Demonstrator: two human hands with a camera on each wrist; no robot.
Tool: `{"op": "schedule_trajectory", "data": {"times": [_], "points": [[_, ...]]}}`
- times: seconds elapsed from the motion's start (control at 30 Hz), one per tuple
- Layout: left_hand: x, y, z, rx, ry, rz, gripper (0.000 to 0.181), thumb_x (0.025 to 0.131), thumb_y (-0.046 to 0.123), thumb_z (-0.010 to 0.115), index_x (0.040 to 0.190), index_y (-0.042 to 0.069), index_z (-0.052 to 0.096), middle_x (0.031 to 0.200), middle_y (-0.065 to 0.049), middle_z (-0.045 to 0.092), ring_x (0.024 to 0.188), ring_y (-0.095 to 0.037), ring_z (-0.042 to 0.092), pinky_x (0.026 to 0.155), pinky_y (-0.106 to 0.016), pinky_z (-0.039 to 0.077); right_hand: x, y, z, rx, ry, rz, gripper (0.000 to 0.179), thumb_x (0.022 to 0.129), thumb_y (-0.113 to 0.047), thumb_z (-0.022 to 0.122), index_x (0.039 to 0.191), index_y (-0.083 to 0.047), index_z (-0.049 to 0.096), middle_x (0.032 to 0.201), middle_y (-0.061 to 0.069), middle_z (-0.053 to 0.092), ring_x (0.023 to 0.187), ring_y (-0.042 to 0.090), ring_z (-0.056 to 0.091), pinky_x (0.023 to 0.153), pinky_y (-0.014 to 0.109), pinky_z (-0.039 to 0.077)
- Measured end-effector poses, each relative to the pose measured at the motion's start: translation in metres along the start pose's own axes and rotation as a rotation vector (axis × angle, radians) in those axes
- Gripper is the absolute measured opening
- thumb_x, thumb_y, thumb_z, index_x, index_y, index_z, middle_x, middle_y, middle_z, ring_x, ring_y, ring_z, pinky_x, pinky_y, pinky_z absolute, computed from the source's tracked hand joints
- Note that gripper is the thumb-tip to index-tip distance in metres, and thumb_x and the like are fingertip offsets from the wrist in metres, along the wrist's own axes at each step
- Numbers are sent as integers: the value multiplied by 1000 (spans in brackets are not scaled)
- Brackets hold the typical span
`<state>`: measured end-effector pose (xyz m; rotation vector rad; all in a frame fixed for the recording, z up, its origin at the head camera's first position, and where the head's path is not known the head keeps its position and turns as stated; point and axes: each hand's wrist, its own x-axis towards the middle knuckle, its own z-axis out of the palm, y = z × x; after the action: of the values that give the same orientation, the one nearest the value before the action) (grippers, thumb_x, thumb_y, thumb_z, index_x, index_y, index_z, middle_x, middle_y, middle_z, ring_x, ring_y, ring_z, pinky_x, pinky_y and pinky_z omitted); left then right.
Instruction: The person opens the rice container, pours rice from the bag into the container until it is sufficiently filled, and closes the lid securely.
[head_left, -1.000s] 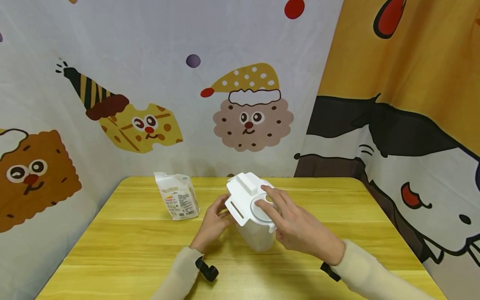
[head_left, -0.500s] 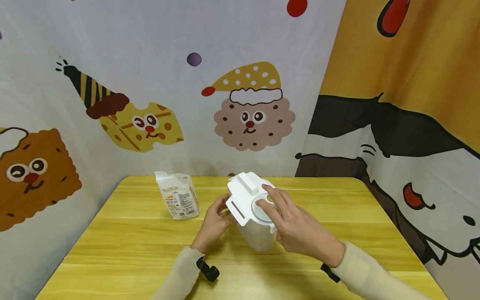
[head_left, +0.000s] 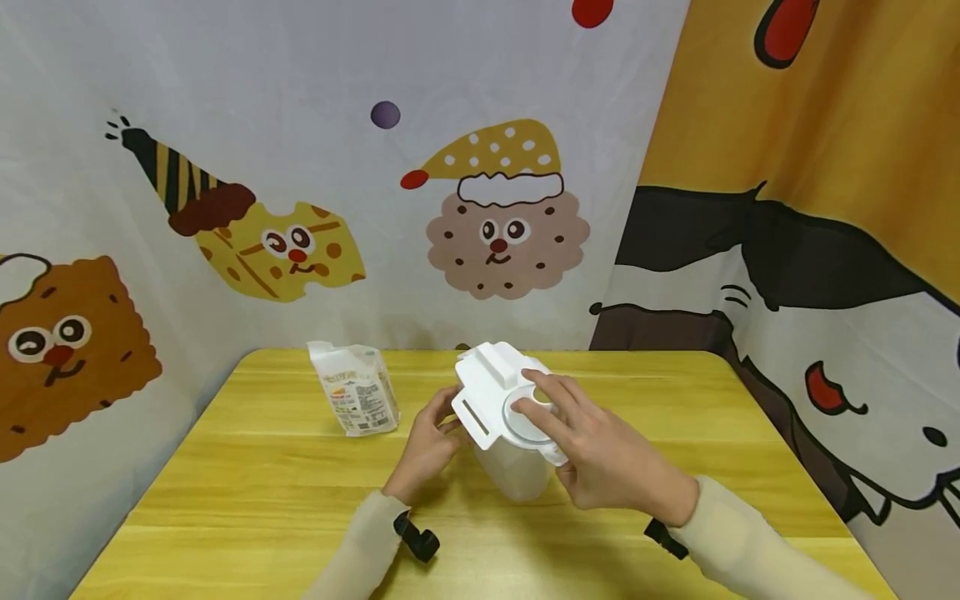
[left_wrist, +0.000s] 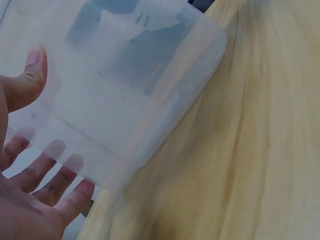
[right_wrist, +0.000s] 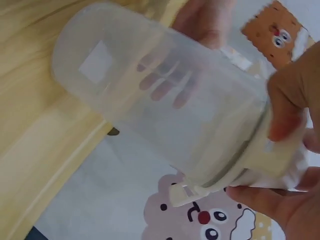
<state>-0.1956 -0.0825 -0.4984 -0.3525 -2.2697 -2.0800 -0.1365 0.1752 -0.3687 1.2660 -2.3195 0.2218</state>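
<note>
A tall translucent plastic storage container (head_left: 513,477) stands on the table under its white lid (head_left: 480,396). My left hand (head_left: 429,450) grips its left side; in the left wrist view the thumb and fingers (left_wrist: 75,197) lie on different sides of the cloudy wall. My right hand (head_left: 603,454) is at the lid, two fingertips resting on its round cap. Its thumb (right_wrist: 285,112) is at a white side clip (head_left: 553,454), which sticks outward from the rim. In the right wrist view the container's body (right_wrist: 150,95) looks see-through, and no contents can be made out.
To the left of the container stands a white printed bag (head_left: 356,392), upright on the yellow wood-grain table (head_left: 247,483). A cartoon-printed curtain (head_left: 315,100) hangs right behind the table's back edge.
The side clip by my right thumb has swung outward from the lid rim, and the right hand has shifted slightly to the right. My left hand and the bag stay put.
</note>
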Motion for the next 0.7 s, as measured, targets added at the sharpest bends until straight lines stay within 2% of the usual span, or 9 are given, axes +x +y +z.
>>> {"op": "schedule_trajectory", "data": {"times": [0.13,0.27,0.4,0.53,0.7], "points": [[1,0,-1,-4,-10,-9,66,85,-9,72,145,7,52,143,-17,59,125,-34,59,109,-50,52,-2,4,-5,101,-38,4,103,49,4,73,148,-14,48,162,22,33,124,28,55,61,16,53],[2,1,-1,-15,-34,-25,68,85,-10,71,147,9,51,146,-16,57,128,-34,57,111,-50,51,-5,8,-11,185,-80,23,100,54,1,76,149,-20,50,166,17,28,123,23,54,62,14,50],[1,2,-2,-9,-48,-35,70,85,-9,71,148,10,49,148,-15,56,131,-35,56,112,-49,50,-6,11,-20,212,-148,42,95,65,-11,83,151,-27,47,168,12,26,136,24,47,72,21,57],[1,1,-3,-5,-56,-39,69,86,-8,72,149,11,49,150,-13,55,132,-34,55,113,-50,49,-4,15,-25,220,-200,49,93,73,-22,84,155,-29,41,168,7,27,144,22,42,84,29,61],[1,-2,-6,-12,-56,-38,69,86,-6,74,149,12,49,150,-13,54,132,-34,55,114,-51,48,2,21,-30,288,-214,45,86,81,-27,82,156,-27,40,165,3,34,146,21,42,96,38,60]]}}
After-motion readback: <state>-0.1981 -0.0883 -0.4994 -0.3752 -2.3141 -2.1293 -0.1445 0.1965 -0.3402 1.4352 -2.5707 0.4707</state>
